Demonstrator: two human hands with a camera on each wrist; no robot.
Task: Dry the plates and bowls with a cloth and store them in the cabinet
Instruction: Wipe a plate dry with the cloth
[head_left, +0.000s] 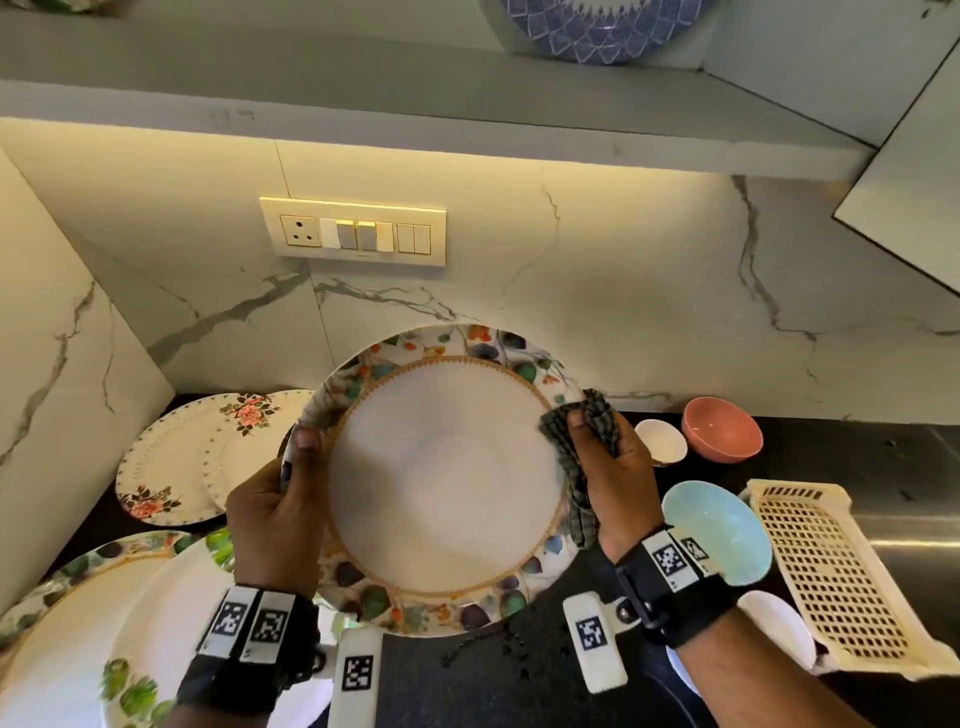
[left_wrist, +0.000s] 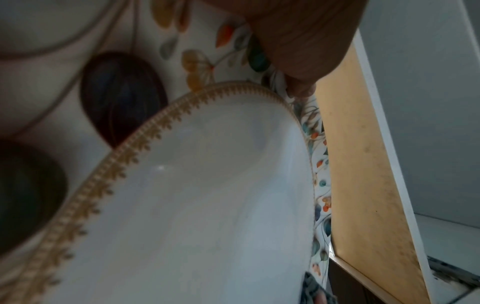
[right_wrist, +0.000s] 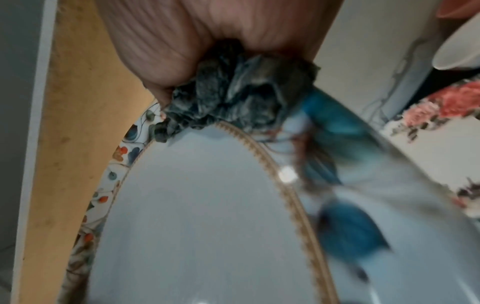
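Head view: left hand (head_left: 275, 519) grips leaf-patterned plate (head_left: 447, 488) at nine o'clock, fingers hidden behind; right hand (head_left: 608, 467) clamps checked cloth (head_left: 571, 467) at three o'clock.

Before me a switch panel (head_left: 352, 231) sat on the marble backsplash (head_left: 623, 291), and a cream perforated plastic tray (head_left: 826, 577) lay on my black counter (head_left: 519, 670).

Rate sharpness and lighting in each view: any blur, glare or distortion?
Head view: sharp, warm under-shelf strip light, wide-angle bending at edges. Left wrist view: dim, the leaf-rimmed plate soft, left hand blurred. Right wrist view: cloth fairly clear, plate rim smeared, small glare spot.
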